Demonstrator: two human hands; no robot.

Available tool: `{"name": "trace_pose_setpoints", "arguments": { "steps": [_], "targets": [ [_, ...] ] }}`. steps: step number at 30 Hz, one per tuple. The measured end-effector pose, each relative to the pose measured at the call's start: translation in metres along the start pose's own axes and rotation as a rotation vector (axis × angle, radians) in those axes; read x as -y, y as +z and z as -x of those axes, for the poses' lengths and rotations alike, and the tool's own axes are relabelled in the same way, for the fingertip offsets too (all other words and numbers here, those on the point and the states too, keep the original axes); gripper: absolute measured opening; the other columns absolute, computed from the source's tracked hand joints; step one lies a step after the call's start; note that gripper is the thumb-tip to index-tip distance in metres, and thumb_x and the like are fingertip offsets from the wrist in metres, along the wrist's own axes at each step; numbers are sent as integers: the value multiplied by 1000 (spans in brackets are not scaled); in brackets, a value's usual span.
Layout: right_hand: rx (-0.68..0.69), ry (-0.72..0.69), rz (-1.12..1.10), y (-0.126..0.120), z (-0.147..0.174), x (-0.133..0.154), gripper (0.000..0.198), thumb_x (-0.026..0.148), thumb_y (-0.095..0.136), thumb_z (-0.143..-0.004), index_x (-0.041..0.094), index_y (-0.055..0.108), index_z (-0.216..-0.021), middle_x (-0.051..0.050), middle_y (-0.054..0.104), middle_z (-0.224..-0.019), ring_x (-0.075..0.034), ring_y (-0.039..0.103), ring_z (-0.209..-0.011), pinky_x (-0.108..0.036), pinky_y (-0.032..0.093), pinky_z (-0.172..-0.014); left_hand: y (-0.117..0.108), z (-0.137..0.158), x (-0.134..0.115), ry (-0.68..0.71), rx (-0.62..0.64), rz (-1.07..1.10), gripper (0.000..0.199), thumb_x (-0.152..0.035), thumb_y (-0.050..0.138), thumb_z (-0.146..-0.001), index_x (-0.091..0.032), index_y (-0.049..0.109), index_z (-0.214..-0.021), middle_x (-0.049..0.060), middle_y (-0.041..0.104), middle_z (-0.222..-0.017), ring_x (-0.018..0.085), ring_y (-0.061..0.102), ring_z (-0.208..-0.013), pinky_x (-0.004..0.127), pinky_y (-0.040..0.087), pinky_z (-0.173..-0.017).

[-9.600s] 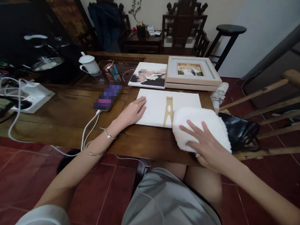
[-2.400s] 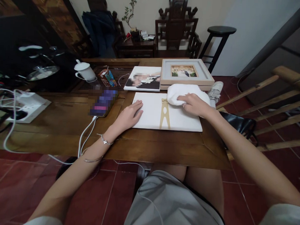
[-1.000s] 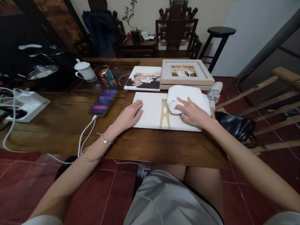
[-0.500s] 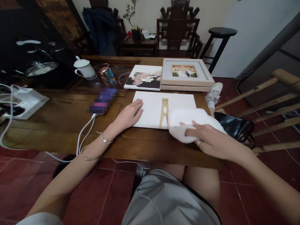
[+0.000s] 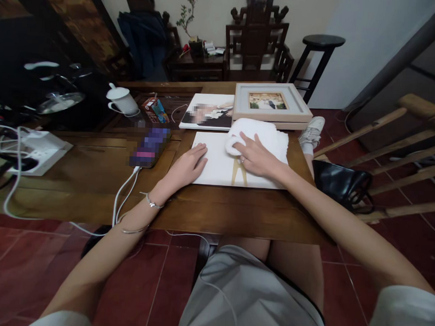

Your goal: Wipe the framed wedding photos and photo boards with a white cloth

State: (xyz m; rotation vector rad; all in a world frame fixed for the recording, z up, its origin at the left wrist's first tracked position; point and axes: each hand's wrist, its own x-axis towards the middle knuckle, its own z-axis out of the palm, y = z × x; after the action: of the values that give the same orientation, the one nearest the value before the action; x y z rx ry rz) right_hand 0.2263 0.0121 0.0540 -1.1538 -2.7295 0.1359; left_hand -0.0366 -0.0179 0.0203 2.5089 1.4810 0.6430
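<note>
A white rectangular board (image 5: 215,170) lies flat on the wooden table in front of me. Along its middle runs a gold-coloured strip with two splayed legs (image 5: 239,175), its upper part covered now. My left hand (image 5: 188,165) rests with fingers extended on the board's left edge. My right hand (image 5: 258,156) grips a fluffy white towel (image 5: 257,128), pressing it over the upper right part of the board. The towel's far edge reaches close to the stacked picture frames.
Behind the board sit a photo panel (image 5: 207,112) and stacked picture frames (image 5: 297,104). To the left are a phone (image 5: 150,145) on a charging cable, a lidded white cup (image 5: 122,100), a small box (image 5: 155,111) and a white power strip (image 5: 47,150). A wooden chair (image 5: 395,137) stands at right.
My right hand has moved the towel away from me and to the left, from the board's near right corner over the top of the gold strip. My left hand stays put.
</note>
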Motion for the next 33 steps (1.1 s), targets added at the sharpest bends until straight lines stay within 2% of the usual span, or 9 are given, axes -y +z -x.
{"name": "trace_pose_setpoints", "arguments": {
  "steps": [3,7,10,15,20,27,33],
  "targets": [
    [87,-112,50,0,10,21,54,1,45,-80,13,57,-131,-20,35,-161,-41,16,-153,-75,21,-114,2,0,1,3,-8,8,48,-33,40,-100,-6,58,-135,21,52,-149,32,45,-143,51,34,-121],
    [161,-212,95,-1,43,54,49,3,51,-80,11,64,-126,-22,31,-162,-46,16,-152,-76,19,-114,3,0,1,5,-10,-3,47,-31,41,-100,-5,58,-135,21,52,-149,32,45,-143,51,34,-121],
    [181,-262,88,-1,68,75,43,9,55,-83,15,68,-123,-20,30,-163,-46,16,-152,-77,20,-114,3,0,1,10,-11,-5,46,-32,40,-100,-7,58,-135,20,52,-149,31,45,-143,51,35,-120],
    [190,-305,72,-2,83,88,37,13,58,-83,16,70,-118,-20,31,-163,-47,19,-151,-77,21,-114,3,0,2,17,-14,1,47,-33,40,-100,-7,58,-134,21,53,-148,33,46,-142,51,36,-120],
    [190,-301,67,-6,65,76,43,10,55,-83,15,66,-125,-20,38,-160,-43,23,-151,-76,24,-113,3,0,2,11,-8,-13,46,-32,40,-100,-7,58,-133,21,53,-148,32,47,-142,51,36,-120],
    [143,-199,135,-6,14,41,53,2,48,-81,12,60,-132,-19,38,-160,-39,22,-152,-72,26,-114,4,0,4,8,-6,7,46,-33,40,-100,-10,57,-135,18,53,-149,33,46,-142,53,35,-120],
    [102,-98,192,1,-21,24,53,5,45,-86,9,56,-138,-20,35,-161,-42,21,-151,-75,25,-112,3,1,4,11,9,-13,51,-34,38,-100,-2,56,-136,23,51,-149,32,45,-143,49,34,-121]
  ]
}}
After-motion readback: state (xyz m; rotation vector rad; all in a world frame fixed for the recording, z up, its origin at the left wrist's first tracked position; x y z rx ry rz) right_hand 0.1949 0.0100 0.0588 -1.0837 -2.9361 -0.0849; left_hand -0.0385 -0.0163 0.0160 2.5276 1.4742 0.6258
